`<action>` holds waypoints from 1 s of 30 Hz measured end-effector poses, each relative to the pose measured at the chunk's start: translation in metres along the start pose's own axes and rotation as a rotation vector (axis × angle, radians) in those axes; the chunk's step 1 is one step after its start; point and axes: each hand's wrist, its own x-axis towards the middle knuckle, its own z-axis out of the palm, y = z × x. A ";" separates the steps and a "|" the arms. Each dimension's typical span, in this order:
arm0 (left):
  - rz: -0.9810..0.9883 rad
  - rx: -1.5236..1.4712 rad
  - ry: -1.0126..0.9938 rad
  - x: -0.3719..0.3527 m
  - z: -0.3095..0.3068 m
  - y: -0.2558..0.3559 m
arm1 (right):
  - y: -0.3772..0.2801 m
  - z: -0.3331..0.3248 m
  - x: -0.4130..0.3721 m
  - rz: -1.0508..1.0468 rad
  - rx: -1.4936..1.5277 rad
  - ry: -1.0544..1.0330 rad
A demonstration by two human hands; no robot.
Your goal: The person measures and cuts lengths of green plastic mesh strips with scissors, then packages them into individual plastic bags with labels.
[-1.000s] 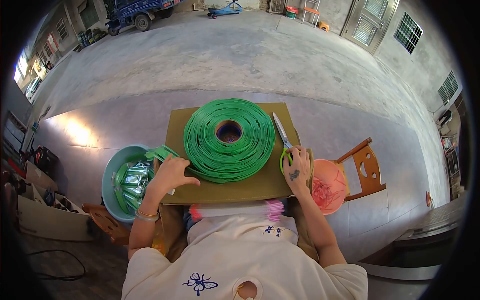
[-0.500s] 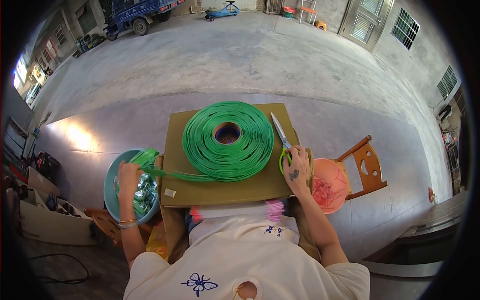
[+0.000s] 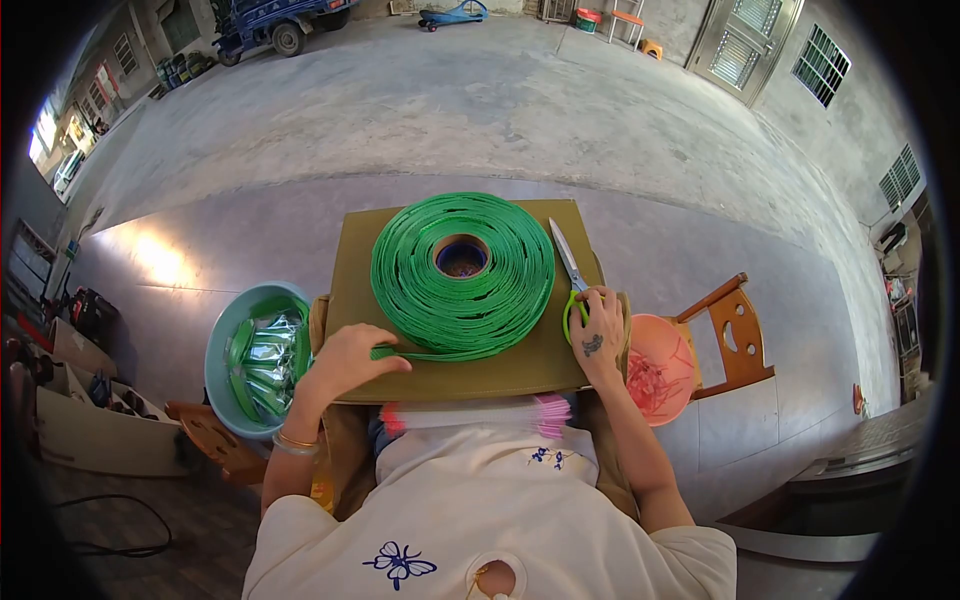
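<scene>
A large roll of green plastic strip (image 3: pixel 520 290) lies flat on the brown cardboard box (image 3: pixel 480 378) before me. At its lower left, my left hand (image 3: pixel 350 362) is loosely closed round the loose length of strip (image 3: pixel 440 356) coming off the roll, thumb pointing right. My right hand (image 3: pixel 600 335) rests at the box's right edge, fingers round the green handles of the scissors (image 3: pixel 568 262). The scissor blades point away from me along the box. A bundle of clear strips with pink ends (image 3: pixel 475 416) lies across my lap.
A blue basin (image 3: pixel 222 350) with green strip pieces and shiny clear packets stands left of the box. On the right, a pink basin (image 3: pixel 660 372) holds pink scraps beside a wooden chair (image 3: pixel 735 335). A blue truck (image 3: pixel 280 25) is parked far off.
My left hand has moved right, from over the blue basin to the roll's lower left. The green pieces it held over the basin now lie inside. My right hand stays on the scissors.
</scene>
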 end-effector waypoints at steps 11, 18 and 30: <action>-0.012 -0.029 0.018 0.005 0.028 0.018 | 0.000 0.000 0.001 0.002 -0.006 0.005; -0.359 0.226 -0.019 -0.031 -0.029 -0.038 | 0.003 0.001 0.001 -0.009 0.010 0.006; -0.126 0.166 -0.423 0.026 0.017 0.059 | 0.006 -0.021 0.007 0.249 -0.075 -0.334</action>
